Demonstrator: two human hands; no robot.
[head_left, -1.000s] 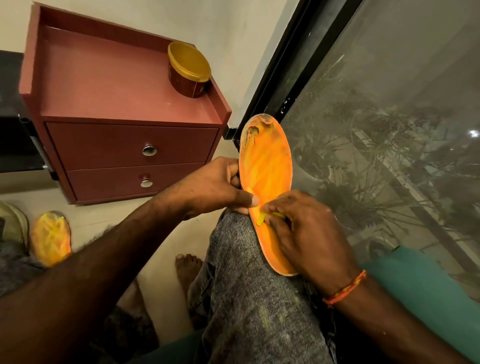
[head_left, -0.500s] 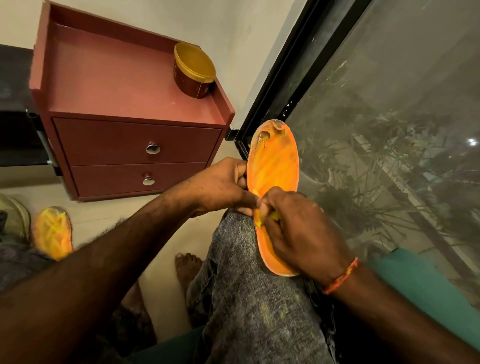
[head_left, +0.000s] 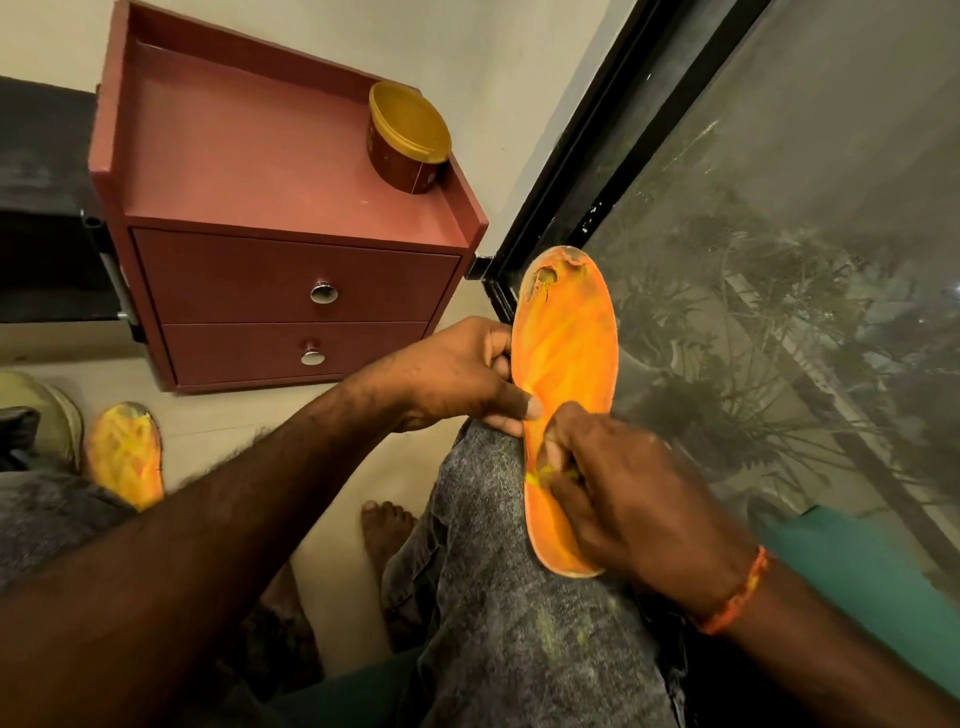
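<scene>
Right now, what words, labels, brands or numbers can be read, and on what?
No text can be read anywhere.
Tub on the cabinet: pale label marks near its base, too blurred to read.
Insole in the left hand: orange and yellow streaks only, no print.
Yellow bit pinched by the right hand: no print visible.

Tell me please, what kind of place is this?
Most likely a room in a home, perhaps a bedroom: a red cabinet with drawers stands against the wall, a large window shows plants outside, and a bare foot rests on the floor.
</scene>
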